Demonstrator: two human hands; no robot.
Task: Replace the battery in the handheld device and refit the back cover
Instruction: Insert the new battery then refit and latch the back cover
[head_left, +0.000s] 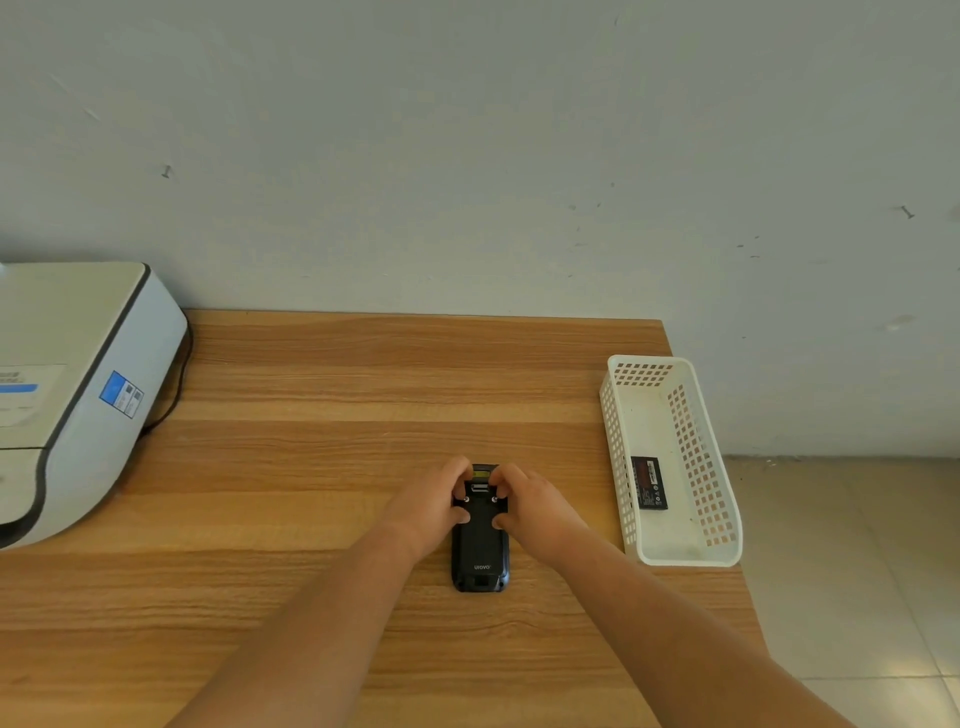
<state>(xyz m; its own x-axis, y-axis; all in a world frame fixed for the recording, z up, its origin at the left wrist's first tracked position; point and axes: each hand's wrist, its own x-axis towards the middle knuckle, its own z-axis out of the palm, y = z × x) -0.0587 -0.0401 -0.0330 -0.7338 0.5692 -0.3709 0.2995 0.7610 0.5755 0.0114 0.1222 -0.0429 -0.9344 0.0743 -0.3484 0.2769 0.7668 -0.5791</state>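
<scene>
Both hands (480, 501) cover the handheld device's (480, 551) far end.

The handheld device (480, 540) lies back-up on the worktop (332, 467), near its front middle, with the left hand (435, 506) and right hand (530, 506) flanking its far end. A printer (78, 395) sits at the far left. A basket (670, 457) stands at the right edge, a battery (648, 482) lying inside it.

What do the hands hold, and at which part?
Both hands, left and right, grip the black handheld device at its far end, flat on the table.
</scene>
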